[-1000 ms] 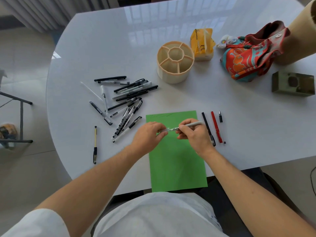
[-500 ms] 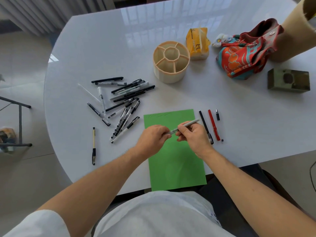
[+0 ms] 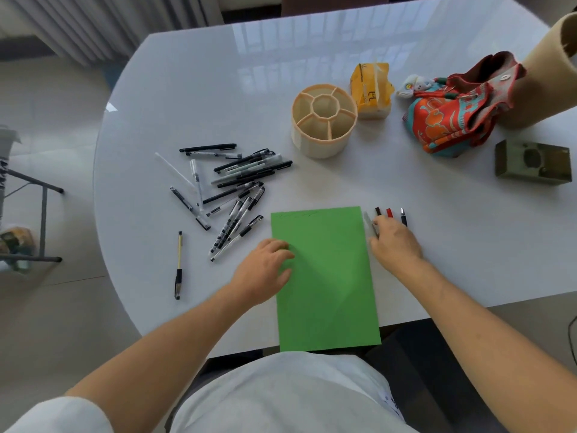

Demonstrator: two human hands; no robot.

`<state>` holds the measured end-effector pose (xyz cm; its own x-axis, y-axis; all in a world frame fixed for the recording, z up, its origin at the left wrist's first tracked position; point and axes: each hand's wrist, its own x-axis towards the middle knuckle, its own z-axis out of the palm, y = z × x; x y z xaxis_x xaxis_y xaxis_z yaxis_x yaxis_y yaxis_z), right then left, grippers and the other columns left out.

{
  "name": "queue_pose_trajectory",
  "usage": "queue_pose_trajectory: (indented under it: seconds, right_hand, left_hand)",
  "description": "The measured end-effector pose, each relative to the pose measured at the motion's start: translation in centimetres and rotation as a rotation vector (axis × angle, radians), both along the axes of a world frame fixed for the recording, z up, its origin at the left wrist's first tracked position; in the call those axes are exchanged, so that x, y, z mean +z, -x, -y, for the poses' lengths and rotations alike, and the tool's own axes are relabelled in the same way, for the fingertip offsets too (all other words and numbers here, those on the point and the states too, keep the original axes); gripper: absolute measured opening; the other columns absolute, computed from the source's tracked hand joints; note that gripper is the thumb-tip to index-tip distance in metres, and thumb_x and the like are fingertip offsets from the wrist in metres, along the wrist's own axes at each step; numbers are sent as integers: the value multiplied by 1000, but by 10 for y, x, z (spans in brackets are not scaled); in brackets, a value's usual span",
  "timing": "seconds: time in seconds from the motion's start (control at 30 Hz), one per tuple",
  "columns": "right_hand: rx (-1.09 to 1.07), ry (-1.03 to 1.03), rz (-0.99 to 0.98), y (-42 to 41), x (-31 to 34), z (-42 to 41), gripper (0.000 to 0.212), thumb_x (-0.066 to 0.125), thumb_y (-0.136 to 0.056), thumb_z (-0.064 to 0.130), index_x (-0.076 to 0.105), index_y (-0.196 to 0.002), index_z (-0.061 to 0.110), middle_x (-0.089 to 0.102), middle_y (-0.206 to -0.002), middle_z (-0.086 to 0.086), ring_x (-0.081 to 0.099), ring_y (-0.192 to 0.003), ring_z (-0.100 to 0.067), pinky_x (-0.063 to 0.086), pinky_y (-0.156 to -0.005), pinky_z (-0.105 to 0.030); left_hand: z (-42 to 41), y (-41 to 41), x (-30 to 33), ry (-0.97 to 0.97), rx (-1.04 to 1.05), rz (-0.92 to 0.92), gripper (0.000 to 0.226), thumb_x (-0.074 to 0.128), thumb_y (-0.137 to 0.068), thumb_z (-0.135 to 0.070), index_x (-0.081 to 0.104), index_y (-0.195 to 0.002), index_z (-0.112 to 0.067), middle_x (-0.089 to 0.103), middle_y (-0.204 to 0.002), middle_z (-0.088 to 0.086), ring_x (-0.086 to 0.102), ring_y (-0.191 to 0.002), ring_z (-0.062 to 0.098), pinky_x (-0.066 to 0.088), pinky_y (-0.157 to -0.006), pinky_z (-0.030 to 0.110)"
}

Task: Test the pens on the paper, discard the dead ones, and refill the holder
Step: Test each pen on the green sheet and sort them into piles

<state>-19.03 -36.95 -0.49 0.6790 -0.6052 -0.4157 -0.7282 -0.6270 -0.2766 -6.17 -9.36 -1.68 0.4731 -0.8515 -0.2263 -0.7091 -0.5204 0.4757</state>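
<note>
The pens (image 3: pixel 237 185) are piled left of center on the desk (image 3: pixel 218 89). The green paper (image 3: pixel 324 276) is pressed flat by the spread left hand (image 3: pixel 265 270). A grey pen (image 3: pixel 370 225) is pinched by the right hand (image 3: pixel 395 242) beside 3 sorted pens.

bare table (image 3: pixel 187 98) lies open along the far-left edge, while the pen pile (image 3: pixel 234 185) blocks the left middle, the holder (image 3: pixel 324 120) stands in the centre and a scarf (image 3: pixel 449 120) crowds the far-right corner.
</note>
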Motion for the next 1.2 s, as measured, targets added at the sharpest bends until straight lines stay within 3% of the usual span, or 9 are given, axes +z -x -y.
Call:
queue_pose_trajectory:
  seconds: [0.13,0.2,0.33,0.47,0.7,0.83,1.0,1.1,1.2]
  right_hand:
    - [95,107,145,-19,2,-23,32,60,-91,11,61,-122,8,56,-117,-15,61,-96,-35,50,-75,-37]
    - [247,17,230,-44,6,-53,34,63,-92,12,64,-126,12,61,-119,-9,64,-93,-27,50,-74,-33]
    - [508,-162,341,-107,9,-123,31,59,-91,9,70,-119,15,65,-119,-6,63,-104,-29,52,-88,-40]
    - [718,-98,252,-145,1,-164,34,50,-90,4,67,-117,17,60,-117,-5,57,-110,-27,52,-85,-40]
    - [884,63,202,-150,-6,-164,26,51,-90,6,65,-111,14,59,-112,-6,63,-98,-31,53,-72,-40]
    - [735,-7,291,-130,1,-140,31,58,-81,10,69,-111,12,61,-107,-8,65,-87,-34,53,-69,-41]
    - [71,-342,568,-94,20,-110,10,64,-74,8,61,-83,13,62,-81,-1,59,-73,-22,53,-71,-34]
    - [-336,-737,576,-71,26,-101,11,63,-86,-3,61,-88,8,67,-78,-12,68,-67,-31,62,-66,-44]
    - [-425,-927,575,-52,26,-105,8,61,-93,-6,65,-94,0,70,-79,-18,71,-71,-31,62,-66,-37]
  left_hand:
    - [-25,1,-1,22,56,-22,32,62,-88,-24,69,-117,-15,61,-131,5,50,-126,22,46,-106,42]
    - [-32,2,0,16,45,-33,34,62,-86,-23,69,-118,-15,59,-134,7,49,-127,24,45,-107,44]
    - [-35,4,2,-22,21,-83,45,62,-83,-21,64,-127,-14,52,-140,12,42,-134,30,39,-110,44]
    - [-38,8,3,-90,-12,-50,46,61,-84,-25,61,-129,-16,51,-139,12,40,-132,33,41,-105,45]
    - [-45,13,-1,-98,-20,-49,45,57,-86,-27,60,-130,-22,43,-148,13,33,-141,32,37,-112,45]
    - [-45,12,-2,-62,-13,-37,43,60,-82,-22,65,-125,-19,41,-150,15,31,-143,32,38,-112,45]
    - [-35,7,1,103,191,-201,37,61,-89,-16,63,-126,-16,54,-134,6,44,-128,23,35,-111,34]
    - [-19,3,9,123,357,-380,43,59,-97,-28,48,-138,-21,54,-128,-5,55,-108,8,46,-99,30]
    - [1,-3,19,80,310,-453,36,55,-99,-36,52,-133,-23,63,-109,-6,61,-89,13,52,-83,33]
